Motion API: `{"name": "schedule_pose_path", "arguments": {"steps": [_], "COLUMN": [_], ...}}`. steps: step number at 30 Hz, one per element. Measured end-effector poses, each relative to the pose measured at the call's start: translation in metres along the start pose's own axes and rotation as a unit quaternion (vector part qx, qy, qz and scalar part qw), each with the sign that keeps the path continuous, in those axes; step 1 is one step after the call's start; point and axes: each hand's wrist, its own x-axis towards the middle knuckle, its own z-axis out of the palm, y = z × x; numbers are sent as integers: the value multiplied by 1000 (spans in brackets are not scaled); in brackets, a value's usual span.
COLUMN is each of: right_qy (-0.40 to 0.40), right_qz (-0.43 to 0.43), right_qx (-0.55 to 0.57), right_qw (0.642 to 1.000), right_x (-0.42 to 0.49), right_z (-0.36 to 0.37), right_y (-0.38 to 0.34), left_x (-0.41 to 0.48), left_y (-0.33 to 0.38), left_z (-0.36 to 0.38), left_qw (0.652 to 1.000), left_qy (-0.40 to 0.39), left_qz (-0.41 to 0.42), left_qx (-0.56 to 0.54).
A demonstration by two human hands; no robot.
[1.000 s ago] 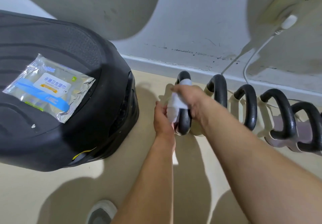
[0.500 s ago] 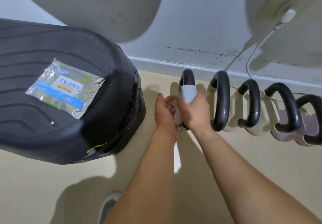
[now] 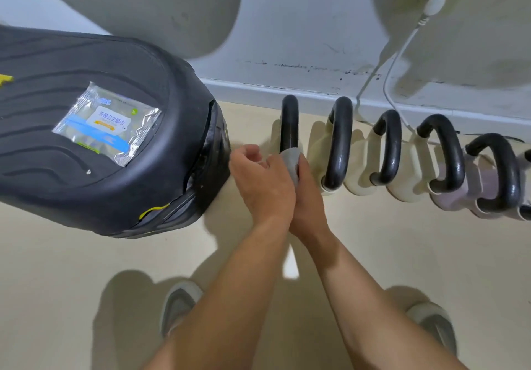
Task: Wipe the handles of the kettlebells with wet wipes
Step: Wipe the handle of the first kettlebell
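The right grip [image 3: 309, 197] clasps a crumpled white wipe [image 3: 290, 159] round the leftmost glossy black loop handle [image 3: 288, 122]. The left grip [image 3: 260, 182] curls beside it, and what it holds is hidden. Five such handles show whole on cream and mauve kettlebells [image 3: 356, 180].

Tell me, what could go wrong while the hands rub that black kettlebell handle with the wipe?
The right hand grips the white wet wipe round the leftmost black curved metal handle; a hard tug might tip that kettlebell into the next cream kettlebell. The thin white cable hangs just behind the row and could snag.
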Motion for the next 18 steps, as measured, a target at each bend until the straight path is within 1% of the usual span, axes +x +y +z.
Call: {"name": "schedule_pose_path", "arguments": {"steps": [1,3,5,6,7,8,9,10,11,15,17,18], "right_qy": [-10,-22,-34,-37,-34,-23,-4,3,26,71,111,139], "right_qz": [-13,-36,-14,-1,10,39,33,53,54,116,152,178], "right_qx": [-21,-15,47,98,110,137,137,191,181,213,198,201], "right_qw": [1000,999,998,994,993,990,990,980,982,968,962,953], "right_x": [-6,-10,-17,-19,-19,-17,-18,-17,-16,-11,-11,-12], "right_z": [-4,-10,-17,-19,-20,-18,-19,-19,-21,-20,-11,-6], "right_y": [6,19,16,17,19,22,23,26,34,47,53,56], "left_x": [-8,-20,-27,-30,-33,-35,-34,-31,-26,-4,3,6], "left_y": [-4,-16,-25,-28,-31,-34,-37,-39,-42,-48,-49,-50], "left_z": [-1,1,4,6,8,11,14,17,20,33,41,45], "left_qw": [1000,998,996,995,993,991,989,989,988,987,990,991], "left_qy": [-20,-52,-76,-87,-102,-116,-126,-133,-136,-151,-141,-128], "left_qz": [-12,-19,-28,-32,-31,-28,-24,-22,-21,-31,-14,-2], "left_qx": [11,30,33,39,49,61,68,69,67,32,27,34]}}
